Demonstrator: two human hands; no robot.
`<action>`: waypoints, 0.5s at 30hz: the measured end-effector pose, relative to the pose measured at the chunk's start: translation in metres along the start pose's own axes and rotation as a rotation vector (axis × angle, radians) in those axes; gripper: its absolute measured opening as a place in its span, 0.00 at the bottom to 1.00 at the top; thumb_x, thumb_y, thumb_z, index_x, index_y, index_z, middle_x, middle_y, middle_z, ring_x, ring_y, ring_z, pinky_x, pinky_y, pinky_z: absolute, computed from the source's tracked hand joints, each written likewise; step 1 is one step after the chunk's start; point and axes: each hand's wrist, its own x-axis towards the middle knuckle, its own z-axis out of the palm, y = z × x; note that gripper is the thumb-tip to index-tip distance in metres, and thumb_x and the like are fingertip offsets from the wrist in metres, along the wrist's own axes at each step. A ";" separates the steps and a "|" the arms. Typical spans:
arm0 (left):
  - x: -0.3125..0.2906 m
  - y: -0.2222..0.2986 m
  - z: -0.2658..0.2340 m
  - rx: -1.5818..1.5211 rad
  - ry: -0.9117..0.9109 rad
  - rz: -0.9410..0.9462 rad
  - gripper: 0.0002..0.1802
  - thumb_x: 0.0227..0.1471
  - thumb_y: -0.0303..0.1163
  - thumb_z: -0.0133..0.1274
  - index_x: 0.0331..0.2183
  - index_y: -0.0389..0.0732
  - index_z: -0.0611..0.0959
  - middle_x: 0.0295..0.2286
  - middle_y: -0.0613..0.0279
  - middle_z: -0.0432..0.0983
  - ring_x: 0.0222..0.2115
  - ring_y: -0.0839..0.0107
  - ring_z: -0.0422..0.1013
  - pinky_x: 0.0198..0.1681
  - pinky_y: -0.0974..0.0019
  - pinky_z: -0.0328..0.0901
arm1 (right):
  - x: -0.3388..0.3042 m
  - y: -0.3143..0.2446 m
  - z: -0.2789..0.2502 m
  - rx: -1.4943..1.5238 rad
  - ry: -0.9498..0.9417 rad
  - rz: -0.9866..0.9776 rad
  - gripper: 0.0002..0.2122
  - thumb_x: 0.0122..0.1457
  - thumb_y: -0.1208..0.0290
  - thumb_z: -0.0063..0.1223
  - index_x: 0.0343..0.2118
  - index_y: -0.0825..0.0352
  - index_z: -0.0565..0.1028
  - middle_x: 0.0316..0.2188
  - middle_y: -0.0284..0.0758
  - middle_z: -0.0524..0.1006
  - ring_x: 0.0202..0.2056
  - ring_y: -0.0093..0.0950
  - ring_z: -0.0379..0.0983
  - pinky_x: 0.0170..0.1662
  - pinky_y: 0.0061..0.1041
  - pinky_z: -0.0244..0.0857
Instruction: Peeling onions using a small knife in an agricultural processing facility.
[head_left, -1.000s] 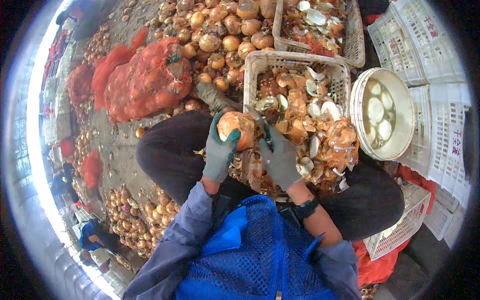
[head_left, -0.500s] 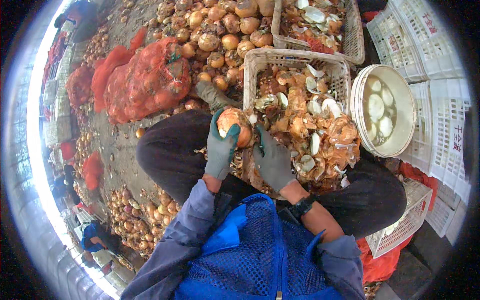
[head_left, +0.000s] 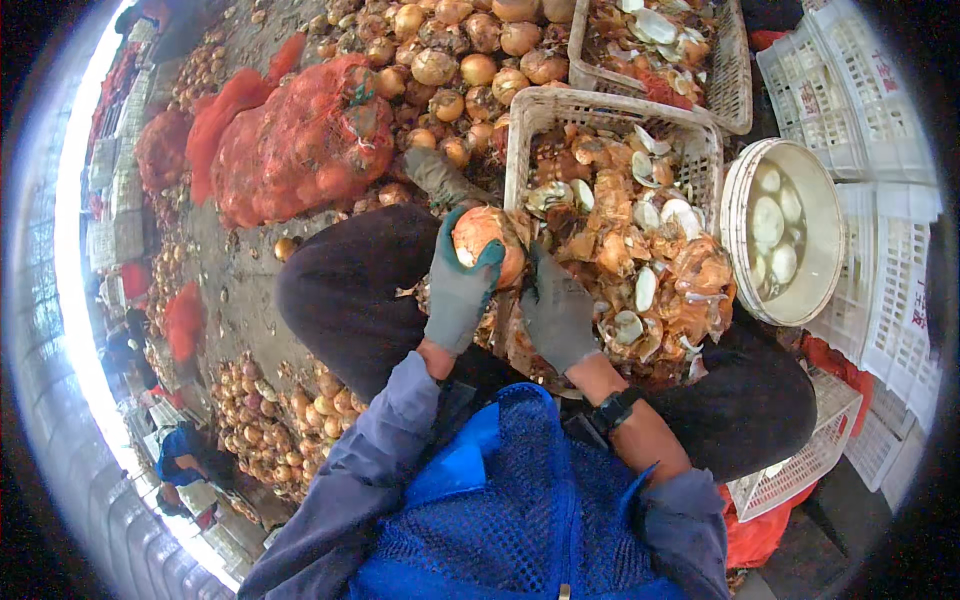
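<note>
My left hand (head_left: 458,295), in a grey and green work glove, is wrapped round a large brown-skinned onion (head_left: 490,240). A paler patch shows on the onion's upper left side. Close to the onion's right side is my gloved right hand (head_left: 560,315), its fingers bent and its thumb toward the onion. Whatever that hand grips is hidden from this view. Both hands are over my lap, at the near left corner of a pale plastic crate (head_left: 615,100). Brown onion skins (head_left: 610,195) and white onion pieces (head_left: 645,288) fill the crate.
To the right stands a white bucket (head_left: 735,215) with peeled onions in liquid. Another crate of peelings (head_left: 748,80) is behind. Loose onions (head_left: 435,68) and a red mesh sack (head_left: 300,145) lie at far left. White crates (head_left: 895,280) are stacked at right.
The whole view has shifted, so most things appear farther right. My left hand still holds the onion, and my right hand stays close beside it. A small pale bit between them no longer shows.
</note>
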 end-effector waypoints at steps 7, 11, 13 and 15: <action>0.011 -0.019 0.001 0.111 0.088 0.006 0.39 0.55 0.37 0.69 0.63 0.33 0.73 0.54 0.51 0.77 0.53 0.64 0.75 0.58 0.61 0.70 | 0.022 -0.009 -0.002 -0.115 -0.045 0.030 0.34 0.59 0.73 0.57 0.70 0.66 0.62 0.43 0.51 0.81 0.44 0.52 0.80 0.46 0.52 0.72; 0.009 -0.012 0.004 -0.041 0.050 -0.059 0.38 0.59 0.39 0.67 0.63 0.32 0.72 0.53 0.53 0.77 0.53 0.66 0.74 0.57 0.63 0.70 | 0.031 0.003 0.006 -0.192 -0.048 0.014 0.33 0.58 0.74 0.56 0.69 0.66 0.64 0.48 0.52 0.81 0.49 0.49 0.80 0.50 0.47 0.74; 0.014 -0.023 -0.001 -0.160 0.080 -0.070 0.38 0.60 0.40 0.67 0.63 0.32 0.72 0.53 0.54 0.78 0.52 0.67 0.74 0.56 0.63 0.70 | 0.032 -0.002 0.003 -0.178 -0.001 -0.066 0.32 0.58 0.73 0.55 0.69 0.66 0.64 0.51 0.53 0.80 0.50 0.47 0.79 0.52 0.45 0.73; 0.020 -0.027 -0.007 -0.150 0.071 -0.061 0.36 0.61 0.41 0.66 0.62 0.33 0.73 0.53 0.56 0.78 0.50 0.69 0.74 0.55 0.64 0.71 | 0.036 -0.006 -0.003 -0.153 -0.132 -0.053 0.33 0.59 0.71 0.55 0.69 0.67 0.64 0.54 0.53 0.79 0.51 0.49 0.79 0.52 0.47 0.73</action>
